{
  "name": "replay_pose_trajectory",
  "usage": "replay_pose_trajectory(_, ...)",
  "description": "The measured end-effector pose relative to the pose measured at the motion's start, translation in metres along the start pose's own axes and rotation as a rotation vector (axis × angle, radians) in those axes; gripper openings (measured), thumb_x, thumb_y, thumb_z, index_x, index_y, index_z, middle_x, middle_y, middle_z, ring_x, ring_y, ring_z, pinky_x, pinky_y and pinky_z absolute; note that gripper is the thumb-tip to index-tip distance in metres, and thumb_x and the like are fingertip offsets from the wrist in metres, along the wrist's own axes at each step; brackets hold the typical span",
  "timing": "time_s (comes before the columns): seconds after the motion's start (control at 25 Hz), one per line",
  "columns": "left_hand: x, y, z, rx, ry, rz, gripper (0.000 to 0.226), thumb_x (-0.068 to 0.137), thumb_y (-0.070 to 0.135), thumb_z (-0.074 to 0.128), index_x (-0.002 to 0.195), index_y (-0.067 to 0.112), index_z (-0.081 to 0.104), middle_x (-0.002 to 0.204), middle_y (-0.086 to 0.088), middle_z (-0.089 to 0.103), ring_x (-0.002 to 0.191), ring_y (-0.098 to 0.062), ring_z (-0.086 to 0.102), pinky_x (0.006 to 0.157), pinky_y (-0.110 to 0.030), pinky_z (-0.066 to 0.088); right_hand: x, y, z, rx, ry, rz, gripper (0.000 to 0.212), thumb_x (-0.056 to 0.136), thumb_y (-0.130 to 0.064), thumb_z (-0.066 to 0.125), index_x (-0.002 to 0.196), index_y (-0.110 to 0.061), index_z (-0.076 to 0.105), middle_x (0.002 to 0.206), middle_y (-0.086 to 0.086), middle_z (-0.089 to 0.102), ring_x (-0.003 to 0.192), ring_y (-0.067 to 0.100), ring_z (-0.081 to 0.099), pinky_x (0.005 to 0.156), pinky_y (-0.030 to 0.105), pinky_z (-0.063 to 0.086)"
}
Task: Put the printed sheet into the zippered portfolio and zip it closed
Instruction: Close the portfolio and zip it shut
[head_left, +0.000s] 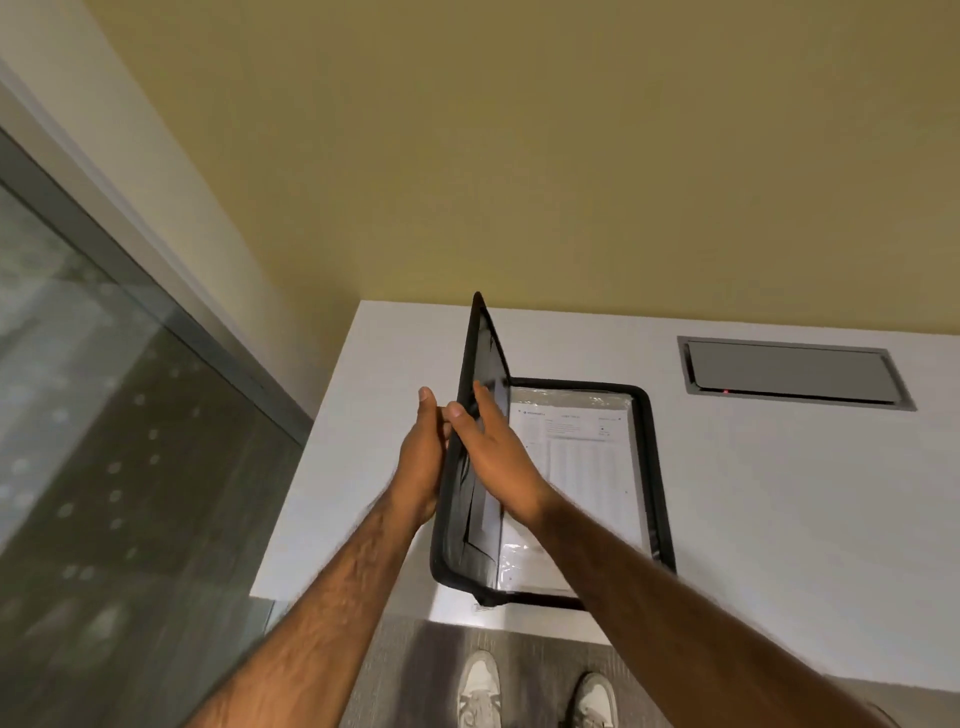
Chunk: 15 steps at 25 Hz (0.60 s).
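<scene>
Portfolio (655, 467) cover (480, 364), pinched upright by left hand (422, 467) and right hand (493, 457), should be lowered squarely over printed sheet (587, 462) near the table (779, 493) front edge.

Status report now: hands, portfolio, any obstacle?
Left hand and right hand hold raised cover. Printed sheet inside portfolio, unzipped. No obstacle seen.

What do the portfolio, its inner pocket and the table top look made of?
Portfolio: black fabric, probably nylon or similar; matte, with a raised soft border round the edge. Inner pocket over the printed sheet: clear plastic film, glossy and wrinkled. Table: white laminate or painted board, smooth and matte; can't tell which.
</scene>
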<state>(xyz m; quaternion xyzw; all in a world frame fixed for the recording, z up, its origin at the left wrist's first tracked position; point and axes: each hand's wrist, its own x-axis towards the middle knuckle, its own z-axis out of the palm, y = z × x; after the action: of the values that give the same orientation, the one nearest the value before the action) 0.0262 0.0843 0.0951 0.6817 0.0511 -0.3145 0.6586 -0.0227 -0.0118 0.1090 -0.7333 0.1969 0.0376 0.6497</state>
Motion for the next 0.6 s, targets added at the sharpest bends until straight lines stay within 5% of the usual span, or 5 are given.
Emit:
replay_pose_trajectory(0.24, -0.008, -0.039, 0.082, 0.109, -0.124, 0.103, 0.064, 0.102, 0.062, 0.018, 0.154, 0.029, 0.034, 0.154, 0.012, 0.038, 0.136, 0.006, 0.036, 0.113, -0.016, 0.026, -0.031, 0.005, -0.066, 0.149, 0.052, 0.014, 0.035, 0.103, -0.045, 0.038, 0.138, -0.047, 0.033, 0.122, -0.042, 0.045, 0.104, -0.035, 0.040, 0.093, -0.003, 0.029)
replay_pose_trajectory(0.32, -0.006, -0.059, 0.101, 0.175, -0.151, 0.151, 0.058, 0.103, 0.060, 0.019, 0.153, 0.035, 0.032, 0.154, 0.016, 0.034, 0.131, 0.017, 0.037, 0.108, -0.007, 0.028, -0.038, 0.013, -0.087, 0.158, 0.077, 0.055, 0.030, 0.104, -0.045, 0.037, 0.133, -0.042, 0.040, 0.121, -0.036, 0.051, 0.109, -0.026, 0.047, 0.092, 0.003, 0.035)
replay_pose_trajectory(0.48, 0.010, -0.107, 0.128, 0.414, -0.114, 0.226, 0.072, 0.090, 0.080, 0.018, 0.154, 0.047, 0.011, 0.167, 0.013, 0.006, 0.153, -0.007, 0.009, 0.126, -0.045, 0.015, -0.043, 0.039, -0.129, 0.101, 0.117, 0.177, 0.049, 0.103, -0.046, 0.037, 0.148, -0.027, 0.033, 0.128, -0.019, 0.042, 0.120, 0.002, 0.041, 0.094, 0.020, 0.031)
replay_pose_trajectory(0.6, 0.015, -0.132, 0.137, 0.742, -0.055, 0.279, 0.074, 0.094, 0.073, 0.017, 0.158, 0.037, 0.001, 0.167, 0.009, -0.005, 0.154, -0.013, -0.005, 0.126, -0.047, 0.004, -0.043, 0.071, -0.162, -0.004, 0.160, 0.244, 0.047, 0.102, -0.043, 0.044, 0.145, -0.025, 0.039, 0.136, -0.010, 0.050, 0.123, 0.011, 0.050, 0.090, 0.017, 0.039)
